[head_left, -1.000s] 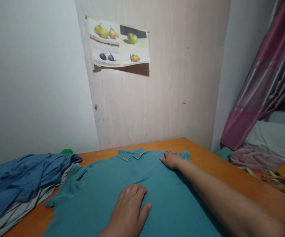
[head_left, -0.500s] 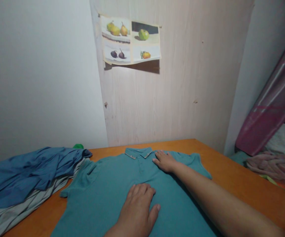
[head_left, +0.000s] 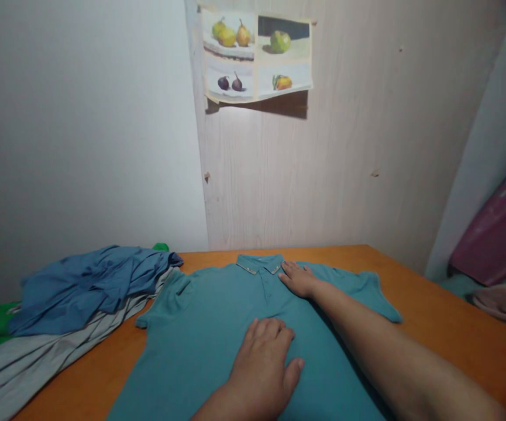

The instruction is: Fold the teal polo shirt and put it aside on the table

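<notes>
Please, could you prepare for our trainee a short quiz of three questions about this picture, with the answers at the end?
1. Multiple choice: Which part of the teal shirt is nearest to the right hand?
A) the sleeve at picture left
B) the collar
C) the sleeve at picture right

2. True or false: The blue cloth lies partly on top of a pale grey cloth.

3. Short answer: On what does the left hand rest, and is its palm up or down?

Key:
1. B
2. True
3. On the front of the teal shirt, palm down
</notes>
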Available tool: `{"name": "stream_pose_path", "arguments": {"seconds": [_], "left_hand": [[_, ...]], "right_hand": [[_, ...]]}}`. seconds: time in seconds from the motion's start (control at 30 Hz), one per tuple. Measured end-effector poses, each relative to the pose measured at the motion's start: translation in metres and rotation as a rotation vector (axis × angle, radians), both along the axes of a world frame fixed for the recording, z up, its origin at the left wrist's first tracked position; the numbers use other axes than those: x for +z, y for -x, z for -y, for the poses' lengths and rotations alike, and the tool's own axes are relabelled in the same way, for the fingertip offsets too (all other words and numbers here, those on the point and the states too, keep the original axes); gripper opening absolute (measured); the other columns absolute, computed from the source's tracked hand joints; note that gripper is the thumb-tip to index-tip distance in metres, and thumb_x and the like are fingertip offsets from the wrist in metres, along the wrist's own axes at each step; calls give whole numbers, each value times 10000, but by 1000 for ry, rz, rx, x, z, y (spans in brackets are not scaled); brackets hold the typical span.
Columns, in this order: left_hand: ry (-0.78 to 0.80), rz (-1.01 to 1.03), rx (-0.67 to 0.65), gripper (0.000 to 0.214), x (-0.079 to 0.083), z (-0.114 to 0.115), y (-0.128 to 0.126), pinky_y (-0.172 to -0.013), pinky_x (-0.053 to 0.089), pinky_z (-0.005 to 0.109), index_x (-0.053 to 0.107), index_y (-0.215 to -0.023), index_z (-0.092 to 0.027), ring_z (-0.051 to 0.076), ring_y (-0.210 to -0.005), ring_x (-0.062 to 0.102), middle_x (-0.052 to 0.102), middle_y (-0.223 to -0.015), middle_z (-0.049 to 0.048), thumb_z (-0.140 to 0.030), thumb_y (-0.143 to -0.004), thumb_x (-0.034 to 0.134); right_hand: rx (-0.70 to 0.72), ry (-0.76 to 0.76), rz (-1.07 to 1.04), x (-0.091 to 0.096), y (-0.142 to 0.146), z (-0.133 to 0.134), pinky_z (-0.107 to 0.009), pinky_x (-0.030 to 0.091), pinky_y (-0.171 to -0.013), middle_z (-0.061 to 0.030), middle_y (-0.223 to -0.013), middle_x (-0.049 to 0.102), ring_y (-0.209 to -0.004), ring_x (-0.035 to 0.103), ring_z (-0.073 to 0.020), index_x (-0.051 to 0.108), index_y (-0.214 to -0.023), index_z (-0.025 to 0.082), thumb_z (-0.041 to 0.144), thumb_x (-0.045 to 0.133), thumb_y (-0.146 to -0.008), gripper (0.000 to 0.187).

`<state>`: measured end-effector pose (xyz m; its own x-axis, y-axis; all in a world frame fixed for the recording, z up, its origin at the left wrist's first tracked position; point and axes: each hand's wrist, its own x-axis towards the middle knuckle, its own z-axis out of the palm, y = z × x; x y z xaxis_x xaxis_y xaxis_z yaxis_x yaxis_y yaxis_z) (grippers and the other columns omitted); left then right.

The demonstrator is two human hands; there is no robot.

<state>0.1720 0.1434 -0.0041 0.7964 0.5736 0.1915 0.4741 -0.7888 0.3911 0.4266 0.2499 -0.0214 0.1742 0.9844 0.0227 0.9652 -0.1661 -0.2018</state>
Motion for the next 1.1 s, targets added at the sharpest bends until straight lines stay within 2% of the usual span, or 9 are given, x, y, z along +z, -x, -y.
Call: {"name": "stream_pose_path", "arguments": {"seconds": [0.1, 0.17, 0.23, 0.33, 0.43, 0.53, 0.67, 0.77, 1.1], "left_hand": [[2, 9, -3, 391, -2, 0, 0, -1208, 243, 548, 607, -1274, -255, 304, -1320, 477, 576, -1381, 77, -405, -923, 524], [-3, 18, 0, 389, -3, 0, 0, -1205, 244, 552, 611, -1266, -250, 308, -1316, 479, 582, -1368, 81, -409, -921, 522], [-7, 18, -1, 391, -4, 1, 0, -1201, 249, 557, 613, -1263, -244, 312, -1312, 479, 587, -1358, 87, -412, -922, 518], [-9, 15, -4, 391, -4, 1, 0, -1198, 251, 563, 613, -1260, -241, 315, -1309, 480, 585, -1362, 90, -408, -923, 508], [-10, 18, 0, 400, -5, 1, 0, -1199, 246, 569, 609, -1265, -239, 316, -1312, 478, 578, -1377, 93, -416, -921, 507], [0, 18, -3, 415, -6, -1, 0, -1206, 240, 563, 606, -1270, -236, 314, -1324, 470, 574, -1387, 94, -434, -918, 512], [5, 19, -5, 426, -8, -3, -1, -1212, 233, 557, 605, -1275, -234, 309, -1335, 463, 573, -1393, 98, -447, -919, 509], [12, 29, -5, 439, -11, -3, -2, -1223, 215, 551, 598, -1291, -246, 302, -1342, 459, 567, -1404, 87, -458, -917, 511], [49, -1, 8, 465, -12, -3, -2, -1229, 198, 561, 588, -1309, -259, 305, -1349, 460, 562, -1425, 85, -481, -907, 514]], "right_hand": [[-18, -51, 7, 6, 3, 3, -443, 288, -1147, -140, -1563, 424, -1444, 364, -293, 469, -1481, 177, 476, 375, -995, 578], [-53, -115, 16, 12, 8, 4, -394, 352, -1087, -169, -1436, 558, -1345, 483, -291, 564, -1386, 163, 404, 385, -993, 495], [-84, -175, 17, 17, 14, 3, -373, 388, -1036, -176, -1342, 625, -1270, 544, -287, 601, -1334, 159, 345, 347, -1000, 458], [-70, -205, -9, 23, 25, -5, -326, 435, -959, -135, -1285, 672, -1184, 607, -258, 605, -1338, 187, 311, 373, -988, 437], [-23, -190, -36, 25, 35, -19, -309, 449, -939, -107, -1308, 672, -1177, 620, -248, 601, -1359, 211, 311, 451, -954, 443], [23, -155, -48, 24, 42, -34, -328, 454, -933, -109, -1302, 676, -1181, 618, -267, 648, -1293, 221, 299, 515, -911, 412], [55, -101, -67, 22, 46, -49, -309, 474, -838, -112, -1134, 736, -1052, 662, -262, 719, -1076, 201, 262, 592, -840, 275], [55, -87, -86, 22, 45, -55, -275, 468, -747, -83, -1014, 751, -932, 674, -228, 710, -1004, 204, 246, 612, -814, 218], [-18, -158, -96, 14, 45, -54, -297, 438, -779, -99, -1085, 723, -999, 649, -254, 651, -1123, 205, 282, 521, -896, 272]]}}
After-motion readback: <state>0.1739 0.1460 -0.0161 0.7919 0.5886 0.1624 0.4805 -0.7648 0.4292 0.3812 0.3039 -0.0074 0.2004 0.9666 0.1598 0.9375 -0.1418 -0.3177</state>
